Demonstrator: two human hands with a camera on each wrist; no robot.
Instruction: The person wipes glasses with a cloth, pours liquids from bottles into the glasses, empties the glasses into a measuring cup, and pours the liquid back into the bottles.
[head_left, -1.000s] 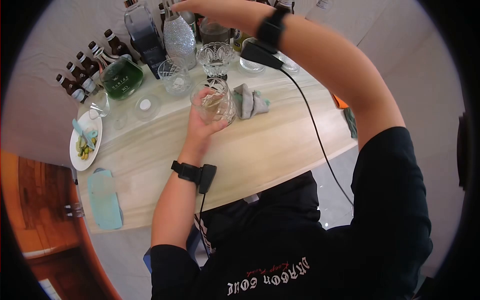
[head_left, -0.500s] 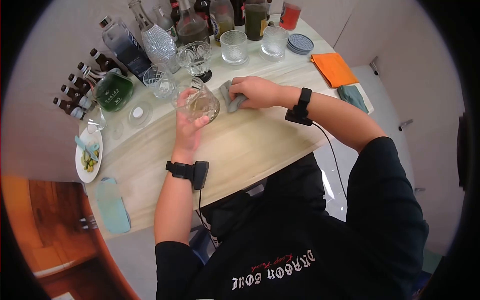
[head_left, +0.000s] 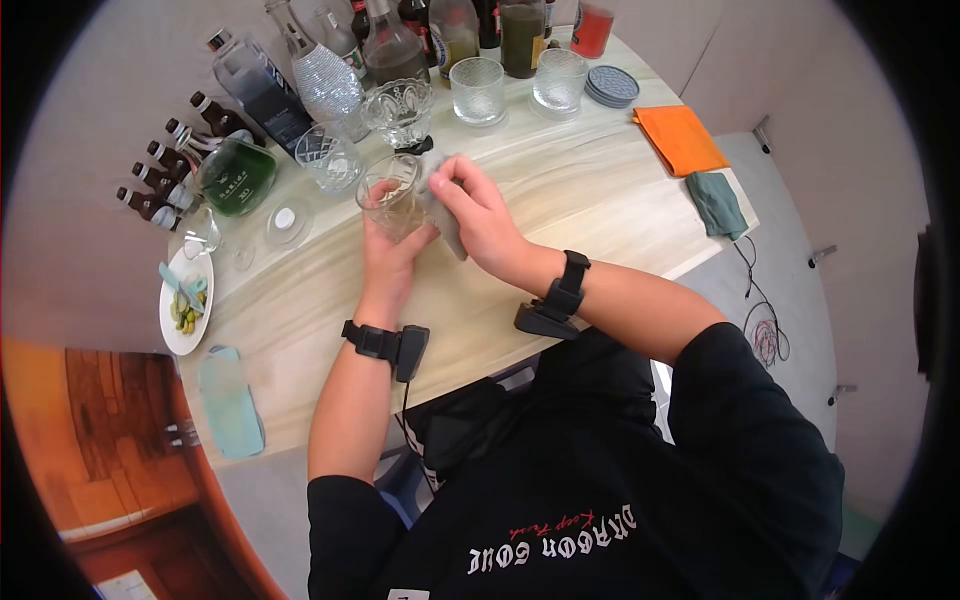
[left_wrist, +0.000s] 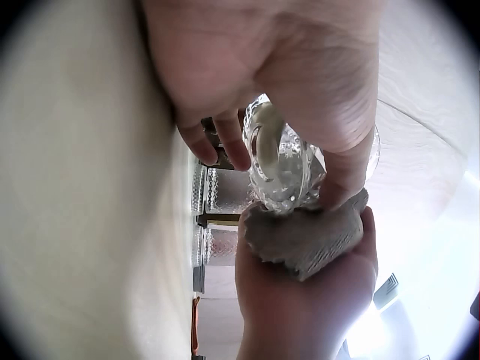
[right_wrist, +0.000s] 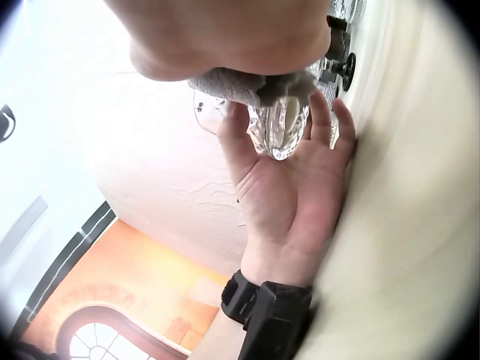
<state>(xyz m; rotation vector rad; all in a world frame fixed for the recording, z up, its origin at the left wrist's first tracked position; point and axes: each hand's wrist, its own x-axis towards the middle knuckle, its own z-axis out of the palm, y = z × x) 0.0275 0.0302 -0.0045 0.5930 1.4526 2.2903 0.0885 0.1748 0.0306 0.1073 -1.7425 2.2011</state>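
Note:
My left hand (head_left: 390, 265) holds a clear cut-glass tumbler (head_left: 388, 188), its thumb and fingers curled around the sides. The glass is tilted, its mouth pointing away from me and to the left. A grey cloth (head_left: 447, 230) is gripped in my right hand (head_left: 488, 222), right at the glass's right side. From the left wrist view, the bunched cloth (left_wrist: 307, 238) lies across the near end of the patterned glass (left_wrist: 283, 172). In the right wrist view my right hand (right_wrist: 225, 34) covers part of the cloth (right_wrist: 232, 85), with the left thumb beside it.
Just beyond the hands stand a footed glass bowl (head_left: 398, 108) and another tumbler (head_left: 328, 160). Bottles line the back, including a green decanter (head_left: 236, 178). Two textured glasses, grey coasters (head_left: 611, 86) and an orange cloth (head_left: 680, 140) sit right; a white plate (head_left: 168, 325) of food sits left.
My right hand came down from over the back of the table, took hold of the grey cloth and brought it left to the glass. The left hand keeps its grip on the glass.

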